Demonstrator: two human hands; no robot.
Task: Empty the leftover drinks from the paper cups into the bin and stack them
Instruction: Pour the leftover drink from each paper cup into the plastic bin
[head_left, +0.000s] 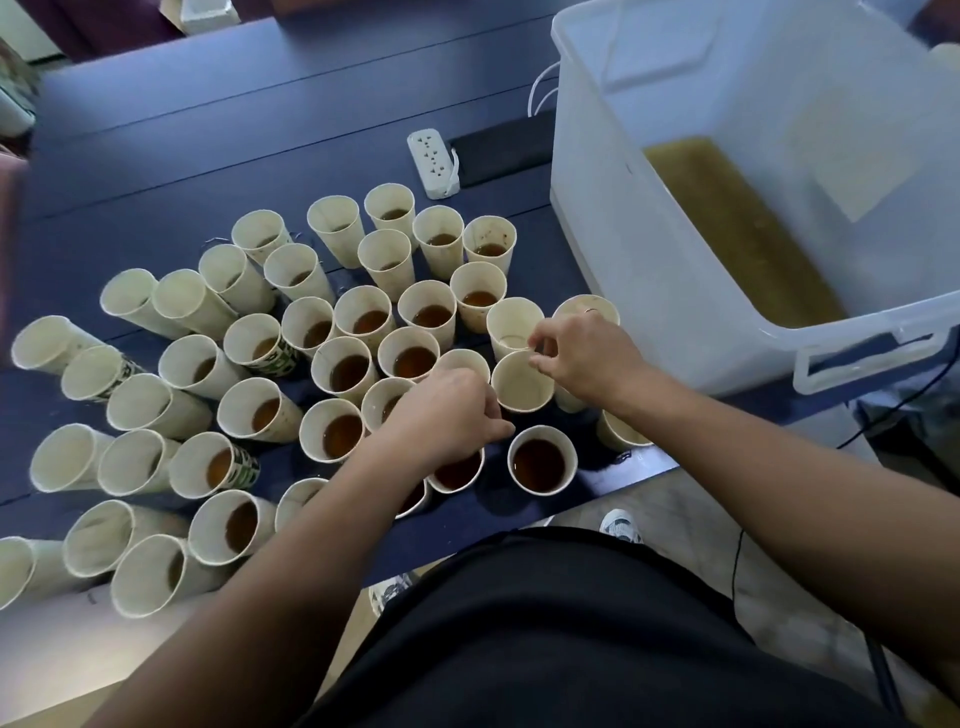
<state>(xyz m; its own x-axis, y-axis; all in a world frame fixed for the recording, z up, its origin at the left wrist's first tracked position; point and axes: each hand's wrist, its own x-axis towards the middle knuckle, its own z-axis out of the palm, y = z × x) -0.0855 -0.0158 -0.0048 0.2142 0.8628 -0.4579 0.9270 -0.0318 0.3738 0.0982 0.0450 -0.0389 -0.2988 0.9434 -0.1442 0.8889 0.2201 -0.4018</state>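
Several cream paper cups (345, 371) stand packed on the dark blue table (156, 135), many holding brown drink, the far-left ones looking empty. My right hand (587, 356) pinches the far rim of an empty cup (522, 387) near the table's front right. My left hand (449, 410) is curled against that cup's near-left side, its fingers partly covering a filled cup (457, 473). The translucent white bin (623, 244) stands at the right, with murky yellow-brown liquid (743, 234) in its bottom.
A white power strip (434, 163) and a flat black object (501, 148) lie beyond the cups, next to the bin. A full cup (540, 462) stands close to the table's front edge. Cables hang at the right, and a shoe (621, 525) shows on the floor below.
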